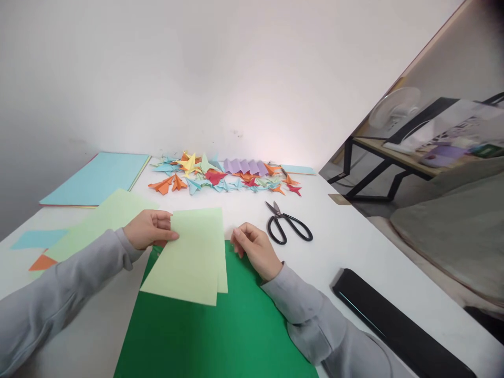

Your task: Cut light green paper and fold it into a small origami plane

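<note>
My left hand pinches the left edge of a folded pale green paper sheet, thumb on top. The sheet lies partly on a dark green sheet spread at the table's near edge. My right hand rests with curled fingers on the dark green sheet, just right of the pale paper's edge, and seems to hold nothing. Both arms wear grey sleeves.
Black scissors lie right of my right hand. A heap of coloured origami pieces sits at the back by the wall. A light blue paper stack, another pale green sheet and scraps lie left. A black bar lies near right.
</note>
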{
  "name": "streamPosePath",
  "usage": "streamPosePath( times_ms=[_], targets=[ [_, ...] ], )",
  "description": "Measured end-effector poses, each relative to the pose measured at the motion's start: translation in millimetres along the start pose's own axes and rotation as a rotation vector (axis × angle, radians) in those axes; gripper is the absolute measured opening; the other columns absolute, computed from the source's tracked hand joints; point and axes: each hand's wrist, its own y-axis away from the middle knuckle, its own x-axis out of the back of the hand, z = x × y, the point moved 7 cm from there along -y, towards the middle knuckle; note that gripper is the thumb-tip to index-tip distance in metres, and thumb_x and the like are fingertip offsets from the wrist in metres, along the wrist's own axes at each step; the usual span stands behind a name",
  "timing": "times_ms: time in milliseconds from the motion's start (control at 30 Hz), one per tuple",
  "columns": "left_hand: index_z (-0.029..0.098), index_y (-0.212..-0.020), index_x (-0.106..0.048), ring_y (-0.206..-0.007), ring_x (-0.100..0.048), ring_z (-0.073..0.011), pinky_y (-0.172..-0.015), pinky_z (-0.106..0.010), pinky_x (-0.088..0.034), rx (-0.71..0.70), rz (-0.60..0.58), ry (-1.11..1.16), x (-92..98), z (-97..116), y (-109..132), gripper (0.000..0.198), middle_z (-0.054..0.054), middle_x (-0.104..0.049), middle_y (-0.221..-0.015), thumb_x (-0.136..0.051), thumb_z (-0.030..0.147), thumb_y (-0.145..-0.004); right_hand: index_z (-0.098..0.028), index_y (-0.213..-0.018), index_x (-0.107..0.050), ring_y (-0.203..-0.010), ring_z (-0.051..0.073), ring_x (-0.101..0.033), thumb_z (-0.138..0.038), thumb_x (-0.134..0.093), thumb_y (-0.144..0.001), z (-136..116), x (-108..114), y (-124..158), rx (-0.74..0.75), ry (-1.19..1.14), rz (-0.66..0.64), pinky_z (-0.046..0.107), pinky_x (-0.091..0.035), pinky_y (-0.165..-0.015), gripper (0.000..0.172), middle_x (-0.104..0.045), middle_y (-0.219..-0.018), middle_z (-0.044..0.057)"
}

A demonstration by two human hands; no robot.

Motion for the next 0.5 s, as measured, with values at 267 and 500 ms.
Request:
streamPosePath(
  times_ms=[267, 500],
  targets=[
    [0.015, -0.076, -0.067, -0.065, -0.068, -0.0209, -0.053, -0.026, -0.054, 0.045, -0.037, -0.115, -6.7, -5.5, -6.3, 0.046, -0.002, -0.070, -0.064, -0.087, 0.020, -0.035, -0.020, -0.058, -0.047, -0.041, 0.008, -0.042, -0.056, -0.064, -0.070, 3.6, -14.1, 5.2, -0.068, 0.028, -0.094, 0.022, -0.033, -0.044, 0.041, -0.046, -0.044, -0.006],
    [0.012, -0.077, -0.064, -0.056, -0.061, -0.0140, -0.051, -0.024, -0.049, -0.015, 0.234, -0.350, 66.3, 15.9, -2.3, 0.052, 0.003, -0.066, -0.054, -0.087, 0.031, -0.034, -0.020, -0.062, -0.051, -0.041, 0.009, -0.040, -0.054, -0.061, -0.073, 5.1, 14.8, -1.2, -0.049, 0.118, 0.108, 0.023, -0.032, -0.043, 0.037, -0.048, -0.045, -0.005]
  ],
)
